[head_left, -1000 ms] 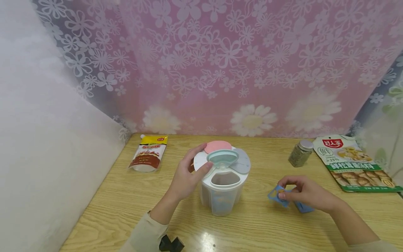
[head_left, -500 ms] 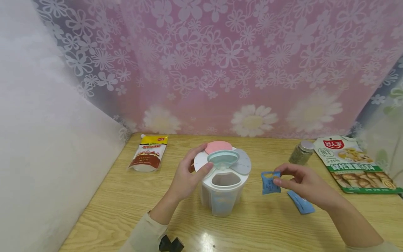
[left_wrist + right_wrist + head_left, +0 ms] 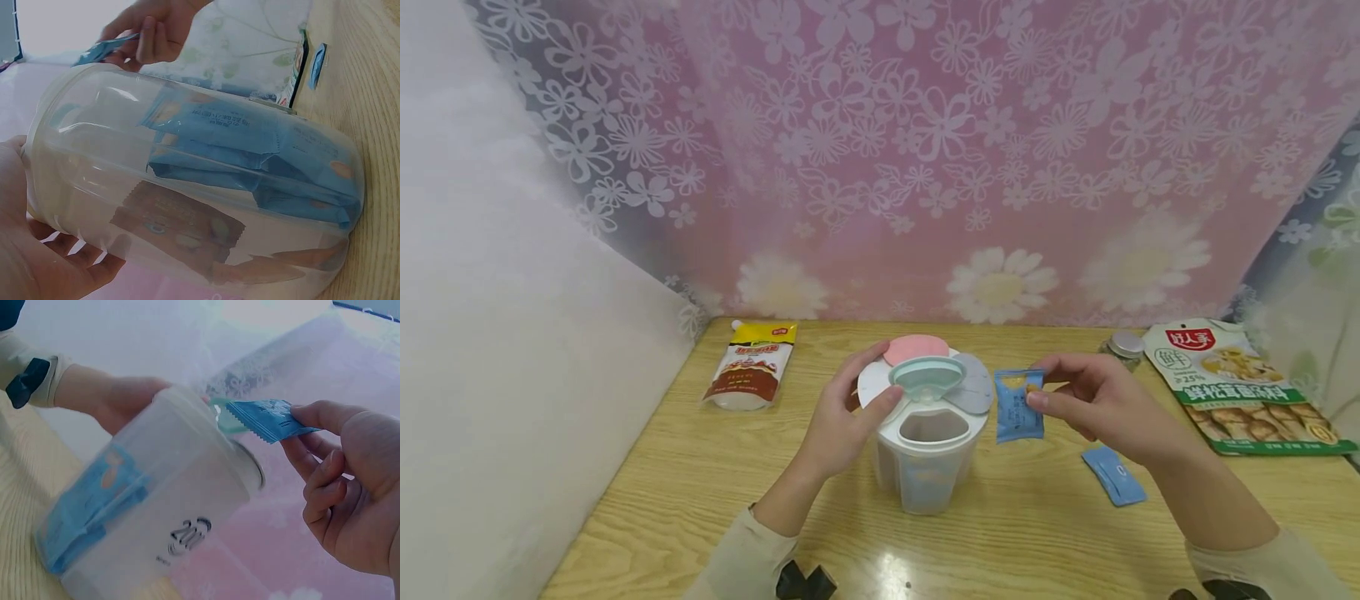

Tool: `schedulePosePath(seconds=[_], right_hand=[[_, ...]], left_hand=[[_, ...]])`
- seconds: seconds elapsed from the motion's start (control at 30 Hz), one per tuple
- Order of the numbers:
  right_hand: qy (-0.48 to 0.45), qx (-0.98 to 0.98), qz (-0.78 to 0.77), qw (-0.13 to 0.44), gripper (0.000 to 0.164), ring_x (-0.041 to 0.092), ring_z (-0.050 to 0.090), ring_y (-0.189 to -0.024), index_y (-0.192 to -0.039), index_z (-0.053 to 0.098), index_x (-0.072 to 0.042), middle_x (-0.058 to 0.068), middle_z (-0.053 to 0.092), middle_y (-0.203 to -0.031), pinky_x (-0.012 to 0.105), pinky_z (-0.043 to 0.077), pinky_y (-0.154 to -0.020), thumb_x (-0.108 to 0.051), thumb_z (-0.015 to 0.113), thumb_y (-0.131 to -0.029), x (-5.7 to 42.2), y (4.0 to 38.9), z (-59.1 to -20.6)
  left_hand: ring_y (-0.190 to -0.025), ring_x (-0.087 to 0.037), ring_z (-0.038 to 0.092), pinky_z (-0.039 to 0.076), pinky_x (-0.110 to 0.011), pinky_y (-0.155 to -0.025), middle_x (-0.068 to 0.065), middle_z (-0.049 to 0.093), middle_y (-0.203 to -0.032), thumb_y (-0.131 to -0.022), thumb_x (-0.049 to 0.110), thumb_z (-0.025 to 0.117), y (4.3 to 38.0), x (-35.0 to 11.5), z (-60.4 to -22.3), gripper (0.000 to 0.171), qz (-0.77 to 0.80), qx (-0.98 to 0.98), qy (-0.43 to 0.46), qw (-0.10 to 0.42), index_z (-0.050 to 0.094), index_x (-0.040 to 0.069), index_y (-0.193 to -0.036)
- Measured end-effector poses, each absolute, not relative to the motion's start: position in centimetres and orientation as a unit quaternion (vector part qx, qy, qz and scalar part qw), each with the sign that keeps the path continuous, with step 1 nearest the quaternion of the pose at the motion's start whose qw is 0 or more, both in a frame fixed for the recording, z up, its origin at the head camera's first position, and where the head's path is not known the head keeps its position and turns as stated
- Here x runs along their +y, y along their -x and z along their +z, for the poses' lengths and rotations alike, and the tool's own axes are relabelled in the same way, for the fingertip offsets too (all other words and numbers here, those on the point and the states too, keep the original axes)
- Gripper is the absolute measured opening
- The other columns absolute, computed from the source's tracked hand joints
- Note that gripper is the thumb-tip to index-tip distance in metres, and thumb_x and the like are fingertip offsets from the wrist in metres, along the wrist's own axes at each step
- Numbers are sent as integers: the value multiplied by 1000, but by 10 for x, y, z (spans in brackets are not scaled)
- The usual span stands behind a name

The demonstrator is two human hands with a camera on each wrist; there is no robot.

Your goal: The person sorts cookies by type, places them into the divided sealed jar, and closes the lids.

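A clear plastic storage canister [image 3: 927, 487] with a white lid stands upright on the table. Its mint flap [image 3: 928, 375] is raised, leaving one opening uncovered at the front; pink and grey flaps lie flat. My left hand [image 3: 842, 421] grips the lid's left side, thumb on top and fingers around the rim. Between thumb and fingers, my right hand [image 3: 1101, 408] pinches a small blue sachet [image 3: 1019, 408] in the air, just right of the lid. Through the canister wall, the left wrist view shows blue sachets [image 3: 212, 131] in one compartment and brown packets [image 3: 181, 219] in another.
Another blue sachet [image 3: 1114, 476] lies on the table below my right hand. Behind that hand stands a partly hidden glass jar [image 3: 1124, 347], beside a green-and-white mushroom pouch [image 3: 1247, 387]. A yellow, white and brown spouted pouch [image 3: 749, 367] lies at the back left.
My right hand has lifted the blue sachet off the table and carried it left and up to beside the lid. The left hand keeps its hold on the canister.
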State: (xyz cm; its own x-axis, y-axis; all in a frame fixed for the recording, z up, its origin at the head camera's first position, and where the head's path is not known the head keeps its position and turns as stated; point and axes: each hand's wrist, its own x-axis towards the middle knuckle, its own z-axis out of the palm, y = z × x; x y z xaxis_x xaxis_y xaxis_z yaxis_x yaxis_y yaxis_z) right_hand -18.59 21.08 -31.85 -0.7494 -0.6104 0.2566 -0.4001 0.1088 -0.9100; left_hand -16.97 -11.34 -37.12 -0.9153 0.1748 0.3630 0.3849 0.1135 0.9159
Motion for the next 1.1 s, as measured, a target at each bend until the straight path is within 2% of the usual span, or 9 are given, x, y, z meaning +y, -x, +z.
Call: schedulePosePath(seconds=[0.17,0.3,0.4,0.47,0.53,0.7,0.9,1.03,1.1], right_hand=[[318,753,-569,88,17,22,19,-41,-110,63,-12,-15,52,-59,34,24,-35,0,60,-97,190,182,-304],[314,757,-566,86,15,22,20,-40,-109,64,-11,-13,60,-64,32,24,-34,-3,64,-96,174,177,-297],[324,756,-564,75,14,19,23,-38,-107,66,-11,-13,57,-61,28,26,-33,-3,66,-94,162,172,-295],[330,758,-559,62,14,17,24,-38,-106,68,-12,-12,51,-57,26,27,-33,-5,68,-93,154,169,-295],[332,765,-549,50,14,14,27,-38,-104,69,-13,-11,54,-62,25,28,-34,-6,69,-92,149,166,-296],[353,780,-516,28,16,9,30,-42,-103,75,-15,-8,70,-90,25,31,-38,-6,71,-91,142,164,-305],[383,769,-512,6,20,11,27,-43,-107,76,-13,-7,72,-91,22,29,-39,-3,71,-90,145,163,-317],[372,772,-515,21,21,8,27,-44,-108,75,-12,-7,70,-91,22,28,-39,-4,73,-89,151,164,-320],[363,774,-518,32,21,9,27,-44,-108,75,-13,-6,65,-82,22,29,-40,-5,73,-89,156,165,-320]], left_hand=[[-120,-22,56,53,-25,-93,-6,46,-150,-96,23,66,170,-114,-371,57,-640,-739,191,85,47,16,-149],[-120,-23,56,53,-25,-93,-6,46,-150,-96,24,66,170,-114,-371,57,-642,-737,195,86,47,16,-149],[-120,-23,56,54,-25,-92,-7,46,-150,-96,24,66,171,-114,-371,57,-641,-736,199,86,46,15,-149],[-120,-23,56,54,-25,-92,-8,46,-150,-96,24,66,171,-114,-371,58,-640,-737,199,85,46,15,-149],[-120,-24,56,54,-26,-93,-8,46,-149,-96,24,66,170,-114,-372,58,-641,-737,200,85,46,15,-149],[-120,-24,56,54,-28,-94,-8,47,-149,-96,24,66,170,-113,-372,58,-642,-737,197,78,46,16,-149],[-121,-23,55,53,-27,-95,-6,46,-150,-96,24,66,169,-112,-370,58,-643,-738,193,71,46,16,-150],[-120,-23,56,53,-24,-94,-6,47,-149,-95,22,66,169,-113,-370,57,-644,-738,186,76,47,16,-149],[-120,-23,56,53,-24,-93,-6,47,-149,-95,21,66,169,-113,-370,57,-645,-738,184,78,47,16,-149]])
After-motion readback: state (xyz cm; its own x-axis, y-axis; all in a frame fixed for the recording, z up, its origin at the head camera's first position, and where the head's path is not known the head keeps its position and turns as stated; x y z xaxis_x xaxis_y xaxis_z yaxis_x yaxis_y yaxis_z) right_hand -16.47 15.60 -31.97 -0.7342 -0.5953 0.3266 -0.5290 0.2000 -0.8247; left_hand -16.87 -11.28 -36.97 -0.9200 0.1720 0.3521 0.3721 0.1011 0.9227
